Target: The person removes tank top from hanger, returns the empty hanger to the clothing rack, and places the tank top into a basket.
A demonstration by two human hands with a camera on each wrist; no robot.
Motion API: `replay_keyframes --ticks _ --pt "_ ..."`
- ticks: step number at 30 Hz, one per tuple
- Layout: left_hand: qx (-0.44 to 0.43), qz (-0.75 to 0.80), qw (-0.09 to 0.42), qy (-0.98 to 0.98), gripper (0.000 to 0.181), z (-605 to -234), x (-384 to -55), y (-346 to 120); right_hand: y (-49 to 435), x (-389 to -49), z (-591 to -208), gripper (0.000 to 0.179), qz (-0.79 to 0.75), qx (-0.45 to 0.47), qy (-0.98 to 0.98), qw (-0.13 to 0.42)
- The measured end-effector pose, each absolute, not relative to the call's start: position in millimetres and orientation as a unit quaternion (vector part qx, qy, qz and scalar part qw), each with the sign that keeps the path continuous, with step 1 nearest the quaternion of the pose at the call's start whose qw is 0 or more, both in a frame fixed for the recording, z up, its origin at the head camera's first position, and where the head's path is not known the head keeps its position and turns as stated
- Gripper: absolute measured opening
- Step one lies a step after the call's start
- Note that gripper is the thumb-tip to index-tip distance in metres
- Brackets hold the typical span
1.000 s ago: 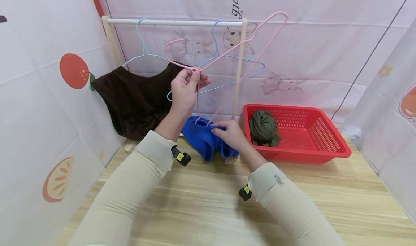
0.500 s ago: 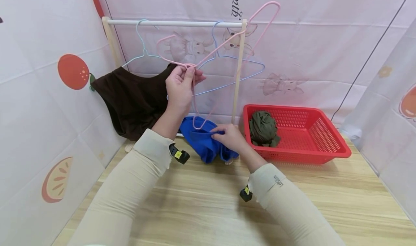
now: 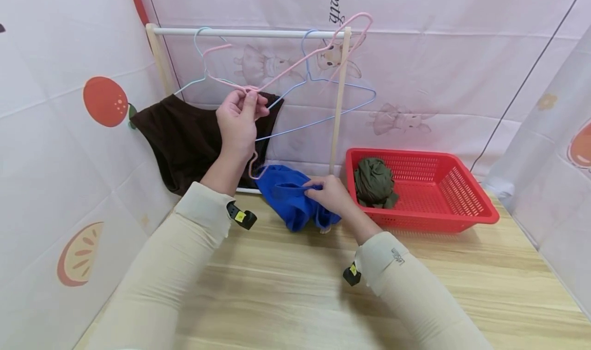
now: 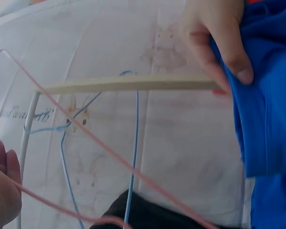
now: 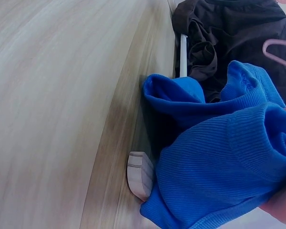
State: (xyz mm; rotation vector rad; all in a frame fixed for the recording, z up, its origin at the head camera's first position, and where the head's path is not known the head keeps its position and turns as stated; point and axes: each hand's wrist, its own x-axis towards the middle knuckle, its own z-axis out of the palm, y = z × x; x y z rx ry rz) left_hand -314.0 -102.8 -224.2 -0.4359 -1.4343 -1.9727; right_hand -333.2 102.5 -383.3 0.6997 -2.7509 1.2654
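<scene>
My left hand [image 3: 237,116] pinches a pink hanger [image 3: 295,65] at the neck where its hook joins. The hanger is tilted, one end raised past the rack's right post, the lower end just over a blue garment [image 3: 288,198]. My right hand [image 3: 329,193] pinches the upper edge of that garment between thumb and fingers. In the left wrist view the ribbed blue cloth [image 4: 267,105] hangs from the right thumb and fingers, with the pink hanger crossing in front. The right wrist view shows the blue cloth [image 5: 219,148] bunched above the table, the right hand mostly hidden behind it.
A small clothes rack [image 3: 258,33] stands at the back. On it hang a mint hanger [image 3: 203,57] bearing a dark brown top [image 3: 184,134] and a bare blue hanger [image 3: 351,84]. At right, a red basket [image 3: 443,219] holds a crumpled olive garment [image 3: 374,180].
My left hand has moved left and slightly up with the pink hanger, whose lower end has come out of the blue garment's opening. The right hand keeps its hold, nearly still.
</scene>
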Motion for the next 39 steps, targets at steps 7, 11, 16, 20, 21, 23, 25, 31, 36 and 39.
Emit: replay_keyframes --ticks 7,11,16,20,21,23,25,31,36,39 --pt "-0.136 -0.721 0.369 -0.571 0.017 -217 -313 -127 102 -333 -383 0.022 0.406 0.225 -0.885 0.018" --pt "-0.117 -0.687 0.405 -0.592 0.018 -208 -307 -138 102 -333 -384 0.022 0.405 0.225 -0.886 0.018" --pt "-0.079 -0.6 0.47 -0.643 0.023 -196 -291 -144 103 -333 -385 0.022 0.408 0.223 -0.885 0.017" --pt "-0.052 -0.549 0.508 -0.662 0.025 -197 -291 -155 104 -332 -383 0.022 0.409 0.224 -0.884 0.016" --pt "-0.045 -0.542 0.513 -0.664 0.025 -198 -293 -158 104 -332 -383 0.022 0.41 0.223 -0.884 0.016" --pt "-0.034 -0.528 0.521 -0.669 0.025 -201 -299 -166 104 -332 -382 0.022 0.411 0.22 -0.884 0.014" --pt "-0.026 -0.517 0.527 -0.673 0.026 -204 -303 -171 104 -332 -382 0.022 0.412 0.217 -0.885 0.012" --pt "0.003 -0.489 0.535 -0.689 0.028 -210 -310 -178 106 -332 -382 0.022 0.411 0.216 -0.886 0.013" --pt "0.04 -0.442 0.522 -0.728 0.031 -211 -318 -182 107 -333 -383 0.021 0.409 0.215 -0.887 0.019" --pt "0.048 -0.39 0.514 -0.762 0.035 -211 -326 -183 107 -333 -383 0.02 0.41 0.214 -0.886 0.021"
